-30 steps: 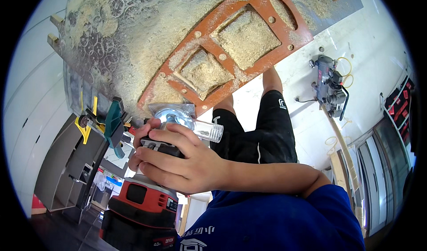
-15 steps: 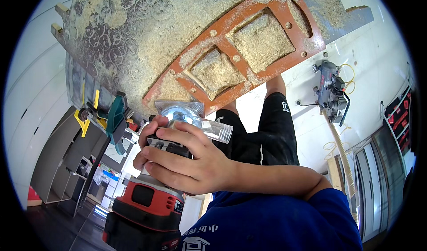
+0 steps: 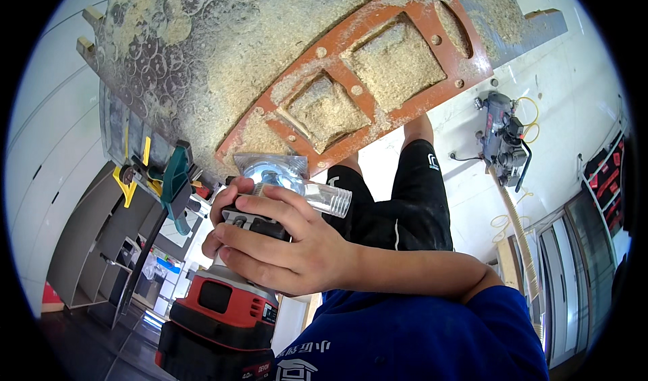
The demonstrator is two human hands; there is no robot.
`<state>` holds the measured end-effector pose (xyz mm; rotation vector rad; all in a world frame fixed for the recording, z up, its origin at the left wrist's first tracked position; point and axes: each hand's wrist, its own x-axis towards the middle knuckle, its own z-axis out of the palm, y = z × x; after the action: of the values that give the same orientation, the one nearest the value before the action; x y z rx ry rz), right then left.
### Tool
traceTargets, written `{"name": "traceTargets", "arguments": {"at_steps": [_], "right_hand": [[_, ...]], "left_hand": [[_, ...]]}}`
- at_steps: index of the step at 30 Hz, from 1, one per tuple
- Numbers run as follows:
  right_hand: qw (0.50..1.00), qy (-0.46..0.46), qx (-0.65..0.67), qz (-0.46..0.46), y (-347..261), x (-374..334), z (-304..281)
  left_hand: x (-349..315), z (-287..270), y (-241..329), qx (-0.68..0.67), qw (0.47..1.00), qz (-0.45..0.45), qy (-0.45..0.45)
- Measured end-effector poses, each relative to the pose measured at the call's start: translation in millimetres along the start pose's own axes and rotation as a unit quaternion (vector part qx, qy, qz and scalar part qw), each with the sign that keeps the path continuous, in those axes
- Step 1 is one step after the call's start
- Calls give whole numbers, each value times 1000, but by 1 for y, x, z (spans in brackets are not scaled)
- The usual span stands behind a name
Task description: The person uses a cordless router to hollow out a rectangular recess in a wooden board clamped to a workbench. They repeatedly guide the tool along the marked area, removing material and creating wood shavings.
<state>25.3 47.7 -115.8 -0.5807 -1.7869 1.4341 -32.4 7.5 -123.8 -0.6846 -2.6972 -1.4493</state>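
My right hand (image 3: 297, 242) wraps around the upper body of a cordless trim router (image 3: 219, 307), its fingers spread across the motor housing. Only some fingers of my left hand (image 3: 217, 212) show, curled around the router's left side; the rest is hidden behind the tool. The router is red and black with a large battery. Its clear base (image 3: 270, 168) and ribbed clear dust port (image 3: 331, 199) are at the near left end of an orange-brown curved template (image 3: 324, 64). That template has two large square-like openings, a slot and several round holes, filled or dusted with wood shavings.
The dark workbench (image 3: 155, 64) is thick with sawdust. A green and yellow clamp-like tool (image 3: 177, 178) hangs at its left edge. To the right, a grey-black machine (image 3: 503, 138) with a ribbed hose (image 3: 513, 226) stands on the pale floor. Shelving with red items (image 3: 604, 178) is farther right.
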Motion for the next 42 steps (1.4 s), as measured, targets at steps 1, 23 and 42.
{"name": "traceTargets", "arguments": {"at_steps": [1, 23, 42], "right_hand": [[1000, 8, -2, 2, -1, 3, 0], [1000, 4, -4, 6, 2, 3, -4], [1000, -3, 4, 9, 4, 1, -6]], "left_hand": [[0, 0, 0, -10, 1000, 10, 2], [-7, -4, -12, -55, 998, 3, -6], [-8, -1, -5, -90, 996, -21, 0]]}}
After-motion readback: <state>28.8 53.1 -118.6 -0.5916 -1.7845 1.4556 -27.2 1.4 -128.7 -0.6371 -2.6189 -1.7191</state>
